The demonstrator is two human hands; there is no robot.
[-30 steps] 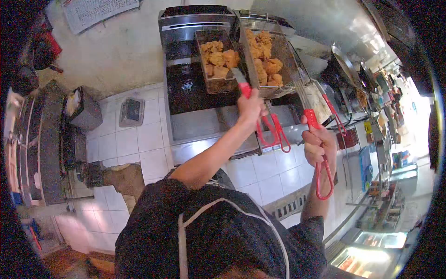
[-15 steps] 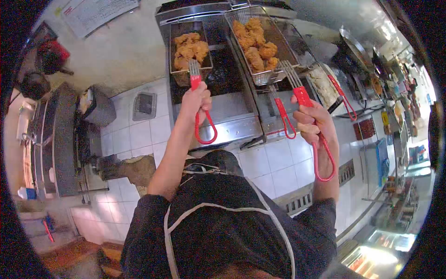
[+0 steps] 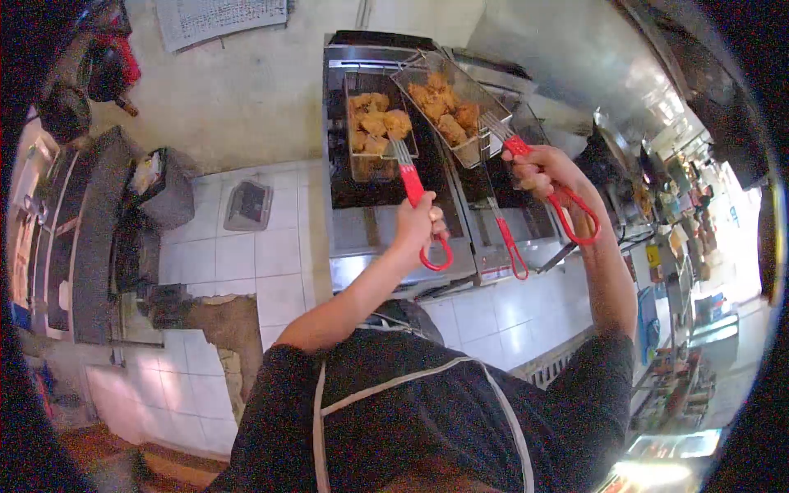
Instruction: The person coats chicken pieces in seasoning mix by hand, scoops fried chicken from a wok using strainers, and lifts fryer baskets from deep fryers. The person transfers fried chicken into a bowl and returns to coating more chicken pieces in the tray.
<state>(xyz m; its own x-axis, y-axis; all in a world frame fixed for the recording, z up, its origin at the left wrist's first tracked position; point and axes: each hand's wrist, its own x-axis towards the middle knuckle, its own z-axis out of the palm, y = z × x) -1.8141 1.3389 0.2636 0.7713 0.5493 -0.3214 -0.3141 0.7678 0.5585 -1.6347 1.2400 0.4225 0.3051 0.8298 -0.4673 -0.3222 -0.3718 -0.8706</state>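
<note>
My left hand (image 3: 420, 223) is closed on the red handle (image 3: 411, 184) of the left wire basket (image 3: 376, 168), which holds fried chicken pieces (image 3: 376, 123) over the dark fryer well. Closed on another red handle (image 3: 516, 146), my right hand (image 3: 544, 171) holds the right wire basket (image 3: 470, 154) tilted, its near end toward my hand. More fried chicken (image 3: 445, 105) lies inside that one. Between my hands a third red handle (image 3: 507, 238) points down over the fryer front, and its basket is largely hidden.
The steel fryer (image 3: 400, 223) stands against the wall. A grey bin (image 3: 170, 193) and a plastic container (image 3: 248, 205) are on the tiled floor (image 3: 279, 238) at the left. Pans and a cluttered counter (image 3: 678, 238) run along the right. A floor drain (image 3: 549, 374) lies below.
The right basket has swung to a slant, its handle end turning right and up with my right hand. The left basket first moved apart from it, then came closer again. The view has shifted.
</note>
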